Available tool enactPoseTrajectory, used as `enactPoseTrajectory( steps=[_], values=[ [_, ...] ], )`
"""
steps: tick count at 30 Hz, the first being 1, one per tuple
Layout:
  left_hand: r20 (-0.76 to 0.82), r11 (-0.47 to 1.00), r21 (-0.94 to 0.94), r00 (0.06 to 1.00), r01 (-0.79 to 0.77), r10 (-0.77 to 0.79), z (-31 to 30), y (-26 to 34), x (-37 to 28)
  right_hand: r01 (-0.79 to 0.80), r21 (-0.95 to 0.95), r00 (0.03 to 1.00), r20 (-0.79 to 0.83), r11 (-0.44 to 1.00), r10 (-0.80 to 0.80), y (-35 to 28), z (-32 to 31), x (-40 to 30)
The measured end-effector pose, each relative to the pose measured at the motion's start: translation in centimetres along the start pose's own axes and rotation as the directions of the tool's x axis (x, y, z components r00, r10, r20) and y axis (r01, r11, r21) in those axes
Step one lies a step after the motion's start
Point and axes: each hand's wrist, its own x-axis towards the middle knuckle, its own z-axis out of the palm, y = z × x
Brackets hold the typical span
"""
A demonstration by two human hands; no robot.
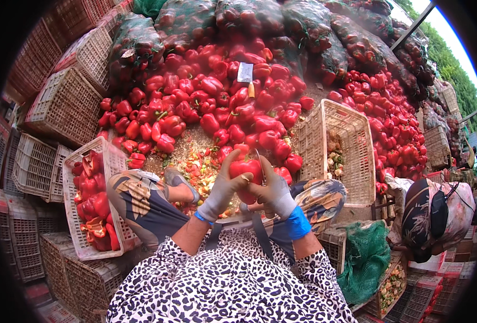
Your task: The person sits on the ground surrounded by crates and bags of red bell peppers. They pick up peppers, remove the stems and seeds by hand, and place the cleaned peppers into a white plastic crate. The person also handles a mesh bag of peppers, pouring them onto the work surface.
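My left hand [223,194], in a grey-white glove with a blue band at the wrist, holds a red bell pepper [247,169] from its left side. My right hand [274,193], gloved too and wrapped in blue at the wrist, grips a small knife [262,165] and touches the pepper's right side. The blade points up beside the pepper. Both hands are over my lap. A large pile of whole red peppers [222,109] lies in front, with a cleaver [245,73] with a wooden handle on top.
At left a plastic crate [119,159] holds cut red peppers; at right another crate [372,153] has cores in it. Pepper scraps [200,165] litter the ground between my legs. Full mesh sacks [248,18] line the back. A person [436,214] bends over at the far right, near a green net [365,258].
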Motion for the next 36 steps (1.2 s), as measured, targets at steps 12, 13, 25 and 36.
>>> enactPoseTrajectory(
  steps=[12, 13, 25, 36],
  values=[
    [0.155, 0.978, 0.021, 0.966, 0.207, -0.208, -3.0, 2.0, -0.9, -0.149, 0.362, 0.954, 0.298, 0.920, 0.037, -2.4, -0.3, -0.3],
    [0.170, 0.973, 0.008, 0.958, 0.231, -0.229, -3.3, 2.1, -0.9, -0.188, 0.400, 0.941, 0.336, 0.897, 0.047, -2.4, -0.3, -0.2],
    [0.202, 0.908, -0.261, 0.939, 0.327, -0.279, -5.5, -0.4, -0.1, -0.427, 0.812, 0.901, 0.420, 0.399, 0.111, 3.0, 3.8, -1.1],
    [0.201, 0.951, -0.137, 0.948, 0.279, -0.249, -7.0, -1.1, 0.6, 0.185, -0.519, 0.983, 0.089, 0.835, -0.162, -1.4, -0.8, 0.6]
  ],
)
